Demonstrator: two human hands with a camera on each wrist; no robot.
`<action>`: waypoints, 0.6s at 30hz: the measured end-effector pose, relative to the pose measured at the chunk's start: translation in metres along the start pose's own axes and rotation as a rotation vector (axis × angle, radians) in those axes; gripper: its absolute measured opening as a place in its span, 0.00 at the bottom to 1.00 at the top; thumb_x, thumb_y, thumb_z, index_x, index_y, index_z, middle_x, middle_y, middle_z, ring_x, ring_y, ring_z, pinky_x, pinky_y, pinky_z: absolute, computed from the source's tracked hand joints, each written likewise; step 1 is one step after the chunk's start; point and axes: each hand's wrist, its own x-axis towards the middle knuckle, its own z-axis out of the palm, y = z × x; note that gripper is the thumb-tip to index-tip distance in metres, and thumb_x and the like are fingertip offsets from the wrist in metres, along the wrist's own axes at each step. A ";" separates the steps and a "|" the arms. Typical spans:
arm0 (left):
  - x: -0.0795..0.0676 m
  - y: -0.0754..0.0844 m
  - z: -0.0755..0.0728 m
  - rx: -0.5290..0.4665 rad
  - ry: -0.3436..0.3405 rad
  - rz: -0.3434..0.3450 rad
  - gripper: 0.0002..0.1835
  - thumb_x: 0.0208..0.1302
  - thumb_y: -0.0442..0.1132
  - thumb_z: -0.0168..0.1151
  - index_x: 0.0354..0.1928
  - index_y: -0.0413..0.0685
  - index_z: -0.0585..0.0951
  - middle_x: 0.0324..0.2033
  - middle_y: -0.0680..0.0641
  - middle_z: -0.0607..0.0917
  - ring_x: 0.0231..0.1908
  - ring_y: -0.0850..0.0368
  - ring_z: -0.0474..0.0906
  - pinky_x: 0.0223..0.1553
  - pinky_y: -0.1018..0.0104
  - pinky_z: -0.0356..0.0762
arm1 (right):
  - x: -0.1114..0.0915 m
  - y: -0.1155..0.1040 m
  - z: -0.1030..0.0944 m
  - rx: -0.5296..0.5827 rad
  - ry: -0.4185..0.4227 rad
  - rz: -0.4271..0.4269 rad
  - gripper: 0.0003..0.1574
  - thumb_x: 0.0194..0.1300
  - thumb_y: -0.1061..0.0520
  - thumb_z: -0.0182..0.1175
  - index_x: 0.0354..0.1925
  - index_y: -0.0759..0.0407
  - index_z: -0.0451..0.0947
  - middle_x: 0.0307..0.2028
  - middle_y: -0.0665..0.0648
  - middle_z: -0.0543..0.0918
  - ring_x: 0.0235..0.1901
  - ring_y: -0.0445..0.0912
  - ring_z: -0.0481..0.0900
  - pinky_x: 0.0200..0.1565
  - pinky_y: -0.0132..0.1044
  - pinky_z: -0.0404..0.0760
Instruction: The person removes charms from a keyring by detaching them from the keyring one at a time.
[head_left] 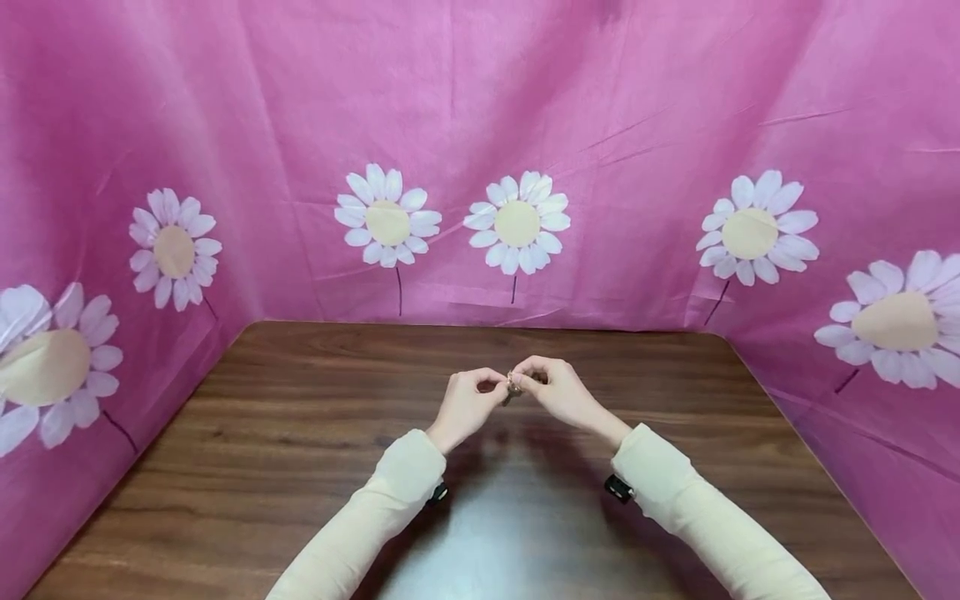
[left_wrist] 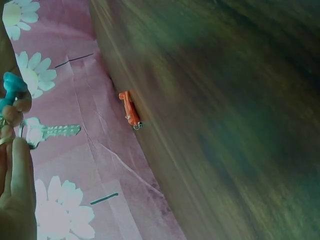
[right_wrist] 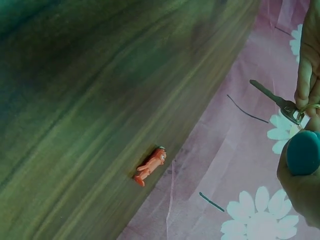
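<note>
Both hands meet above the far half of the table in the head view. My left hand (head_left: pixel 465 406) pinches a thin key ring (right_wrist: pixel 311 106) between thumb and fingers. From that ring a silver key (left_wrist: pixel 59 131) hangs blade down. My right hand (head_left: pixel 564 397), fingers bent, holds a rounded teal charm (right_wrist: pixel 303 152) right beside the ring. The left wrist view shows the charm's knobbed shape against the fingertips; fingers hide part of it. On the table lies a small orange figurine charm (left_wrist: pixel 130 108) with a metal loop at one end; the hands hide it in the head view.
The brown wooden table (head_left: pixel 262 467) reaches back to a pink cloth (head_left: pixel 600 100) printed with white daisies, which hangs at the back and both sides. The orange charm lies near the table's far edge. A small black device (head_left: pixel 618 488) sits under the right cuff.
</note>
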 end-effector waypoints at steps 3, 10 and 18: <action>-0.003 -0.003 0.003 0.009 0.036 -0.002 0.05 0.54 0.39 0.61 0.28 0.49 0.84 0.23 0.53 0.85 0.23 0.68 0.76 0.26 0.75 0.74 | -0.004 -0.001 0.002 0.013 -0.007 -0.001 0.05 0.62 0.60 0.57 0.34 0.60 0.79 0.25 0.57 0.82 0.25 0.43 0.76 0.27 0.33 0.76; -0.004 -0.003 0.002 0.059 0.094 0.006 0.03 0.50 0.38 0.61 0.25 0.51 0.83 0.20 0.55 0.84 0.20 0.69 0.73 0.22 0.74 0.71 | -0.004 -0.001 0.003 0.061 -0.019 -0.009 0.06 0.62 0.61 0.57 0.35 0.63 0.79 0.29 0.59 0.84 0.27 0.48 0.79 0.31 0.37 0.80; -0.003 0.001 0.001 0.055 0.101 -0.036 0.03 0.47 0.37 0.61 0.24 0.50 0.83 0.19 0.54 0.84 0.20 0.68 0.73 0.23 0.74 0.70 | -0.004 0.000 0.003 0.070 -0.032 -0.014 0.06 0.62 0.61 0.57 0.35 0.63 0.79 0.28 0.58 0.83 0.28 0.50 0.78 0.30 0.31 0.78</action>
